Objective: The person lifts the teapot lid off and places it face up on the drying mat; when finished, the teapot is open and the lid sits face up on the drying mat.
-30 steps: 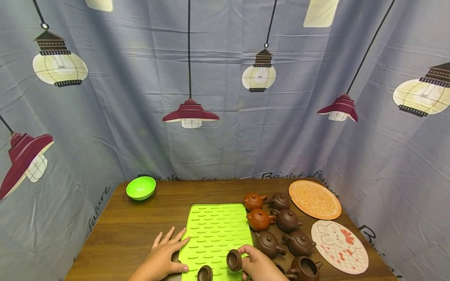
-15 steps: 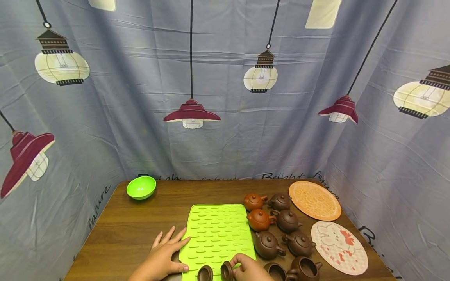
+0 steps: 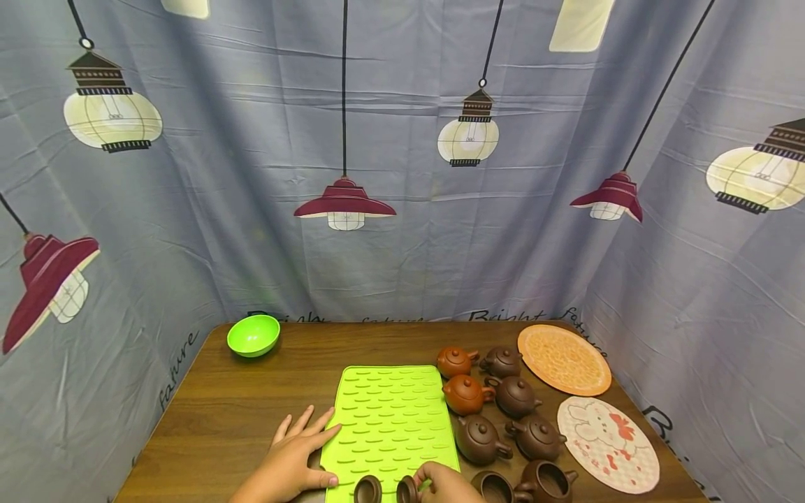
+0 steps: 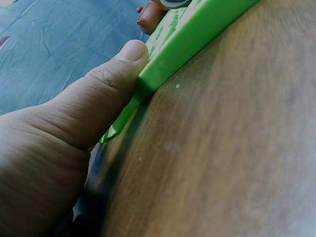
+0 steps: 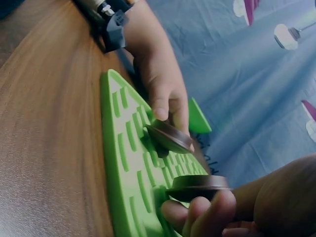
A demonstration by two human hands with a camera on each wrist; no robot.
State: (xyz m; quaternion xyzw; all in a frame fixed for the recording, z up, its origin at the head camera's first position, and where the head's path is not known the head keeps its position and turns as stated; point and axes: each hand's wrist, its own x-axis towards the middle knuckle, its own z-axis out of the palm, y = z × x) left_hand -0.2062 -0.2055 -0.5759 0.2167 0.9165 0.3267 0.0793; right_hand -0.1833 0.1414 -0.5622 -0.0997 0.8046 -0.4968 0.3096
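Observation:
Two dark brown teapot lids are at the front of the bright green ridged mat [image 3: 393, 412], hollow undersides showing. My right hand [image 3: 448, 485] pinches the right lid [image 5: 200, 186] between curled fingers, low over the mat. The left lid [image 3: 367, 489] lies tilted on the mat, apart from both hands in the head view. My left hand [image 3: 292, 454] rests with spread fingers along the mat's left edge, its thumb [image 4: 131, 52] against the rim. Two lidless brown teapots, one [image 3: 493, 487] nearer my right hand and another [image 3: 547, 482] beyond it, stand right of the mat.
Several lidded teapots form two columns right of the mat, including a reddish-brown one [image 3: 465, 395] and a dark one [image 3: 536, 436]. Farther right lie an orange round placemat [image 3: 564, 358] and a pink rabbit-patterned one [image 3: 608, 443]. A green bowl [image 3: 254, 336] stands at the back left.
My right hand has brought its lid down and slightly left, to beside the other lid, uncovering the view of the nearer lidless teapot. The left hand has stayed in place.

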